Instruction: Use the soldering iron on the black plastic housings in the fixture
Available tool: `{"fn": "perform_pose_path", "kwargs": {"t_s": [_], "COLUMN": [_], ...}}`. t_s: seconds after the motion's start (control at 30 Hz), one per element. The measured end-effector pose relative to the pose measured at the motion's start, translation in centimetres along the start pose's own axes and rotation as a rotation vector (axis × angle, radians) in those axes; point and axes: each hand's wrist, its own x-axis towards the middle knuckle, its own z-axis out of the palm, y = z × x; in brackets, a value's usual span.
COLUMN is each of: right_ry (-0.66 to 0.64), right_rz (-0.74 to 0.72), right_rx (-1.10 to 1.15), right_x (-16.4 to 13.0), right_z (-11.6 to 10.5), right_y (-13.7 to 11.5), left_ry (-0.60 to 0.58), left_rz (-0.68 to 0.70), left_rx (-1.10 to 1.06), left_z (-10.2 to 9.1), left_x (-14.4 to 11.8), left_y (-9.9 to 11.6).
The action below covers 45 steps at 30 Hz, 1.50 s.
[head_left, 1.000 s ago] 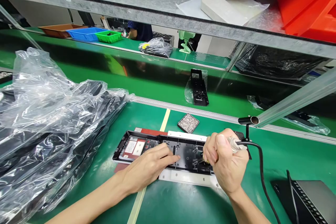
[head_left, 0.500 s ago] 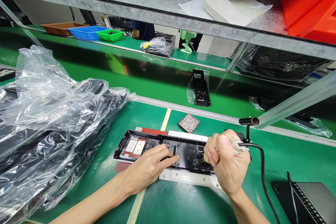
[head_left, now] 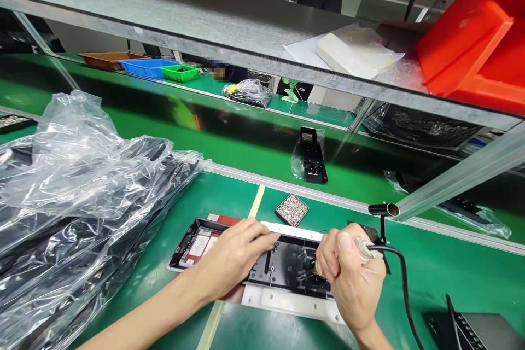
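Observation:
A long black plastic housing (head_left: 283, 268) lies with its inner side up, in a white fixture (head_left: 287, 302) on the green bench. My left hand (head_left: 235, 249) rests flat across its middle, fingers stretched out towards the far edge. Wrapped round a corded hand tool with a pale end (head_left: 364, 250), my right hand (head_left: 353, 273) is closed above the housing's right part. The tool's tip is mostly hidden by my fingers, so its kind and any contact cannot be made out. Behind the housing sits a small black tray (head_left: 292, 210) of tiny metal pieces.
Plastic-wrapped black parts (head_left: 82, 219) fill the left side. A metal tube on a stand (head_left: 383, 209) stands behind my right hand, and the tool's black cable (head_left: 404, 279) runs down the right. Overhead, a shelf (head_left: 229, 46) carries a red bin (head_left: 459, 60).
The camera view has tilted up slightly. My left hand has shifted towards the housing's far edge. My right hand still grips the tool over nearly the same part.

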Motion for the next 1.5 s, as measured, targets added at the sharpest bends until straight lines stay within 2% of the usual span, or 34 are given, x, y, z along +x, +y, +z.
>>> {"fn": "perform_pose_path", "kwargs": {"t_s": [0.13,0.27,0.43,0.6,0.9,1.07,1.17,1.33,1.4,1.5], "right_ry": [0.002,0.012,0.005,0.012,0.012,0.017,0.013,0.01,0.006,-0.001], "right_rz": [0.001,-0.001,0.022,0.029,0.026,0.021,0.03,0.025,0.014,0.006], "right_rx": [-0.008,-0.014,0.008,0.009,-0.001,-0.009,-0.006,-0.002,-0.003,-0.008], "right_x": [0.1,0.2,0.4,0.4,0.3,0.5,0.5,0.4,0.4,0.4], "right_z": [0.0,-0.1,-0.2,-0.2,-0.1,-0.1,-0.1,-0.1,-0.1,-0.1], "right_y": [0.0,0.0,0.1,0.2,0.1,0.0,0.0,0.0,0.0,0.0], "left_ry": [-0.061,-0.097,-0.143,-0.172,-0.206,-0.124,-0.072,-0.05,-0.063,-0.098], "left_rz": [-0.163,-0.177,-0.143,-0.116,-0.075,-0.175,-0.261,-0.343,-0.337,-0.217], "left_rx": [-0.044,-0.057,-0.072,-0.044,-0.032,-0.151,-0.248,-0.339,-0.37,-0.368], "left_z": [0.4,2.5,5.2,6.5,6.8,5.2,3.0,-0.2,-0.7,-0.3], "left_x": [5.3,9.6,12.2,13.2,13.6,13.3,11.7,7.0,5.2,3.5], "left_y": [-2.5,-5.4,-6.4,-6.1,-5.6,-5.4,-4.7,-2.3,-1.4,-0.7]}}
